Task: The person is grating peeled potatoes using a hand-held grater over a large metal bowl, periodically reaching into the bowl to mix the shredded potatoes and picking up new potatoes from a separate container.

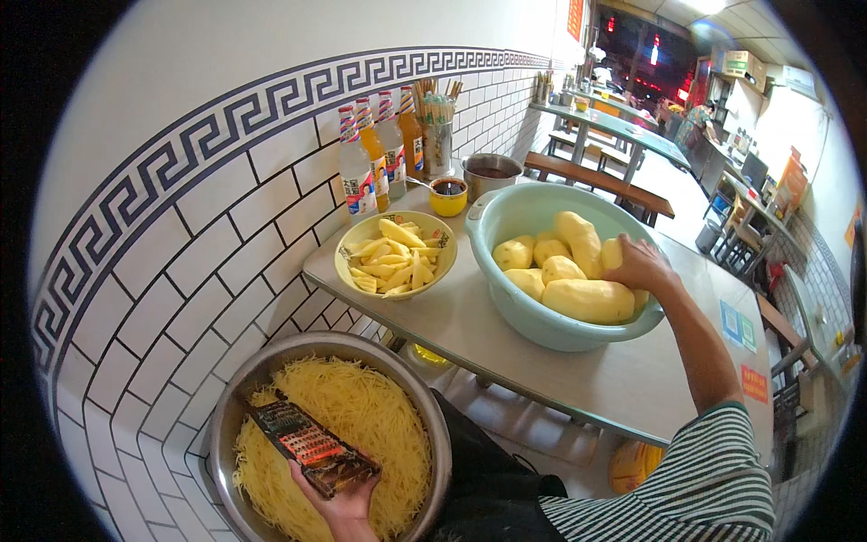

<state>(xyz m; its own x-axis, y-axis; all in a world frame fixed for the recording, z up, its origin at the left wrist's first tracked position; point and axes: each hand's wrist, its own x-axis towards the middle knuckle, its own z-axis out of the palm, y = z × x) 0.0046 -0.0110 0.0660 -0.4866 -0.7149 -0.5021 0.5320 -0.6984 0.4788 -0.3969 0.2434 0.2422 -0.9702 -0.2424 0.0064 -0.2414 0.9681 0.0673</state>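
My left hand (342, 501) grips the lower end of a dark grater (308, 440) with an orange-red grating section. The grater slants over a wide steel basin (440, 433) filled with shredded potato (366, 393). On the table, my right hand (640, 264) reaches into a pale green plastic tub (542, 332) and has its fingers around a peeled potato (611, 255) at the tub's right side. Several more peeled potatoes (588, 300) lie in the tub. Left of it, a yellow bowl (347, 288) holds potato pieces cut into wedges (399, 261).
Glass drink bottles (355, 169) stand by the tiled wall, beside a metal holder (439, 146) of chopsticks. A small yellow cup (448, 203) of dark sauce and a steel pot (491, 177) sit behind the tub. A wooden bench (596, 183) lies beyond; a person (694, 125) stands farther back.
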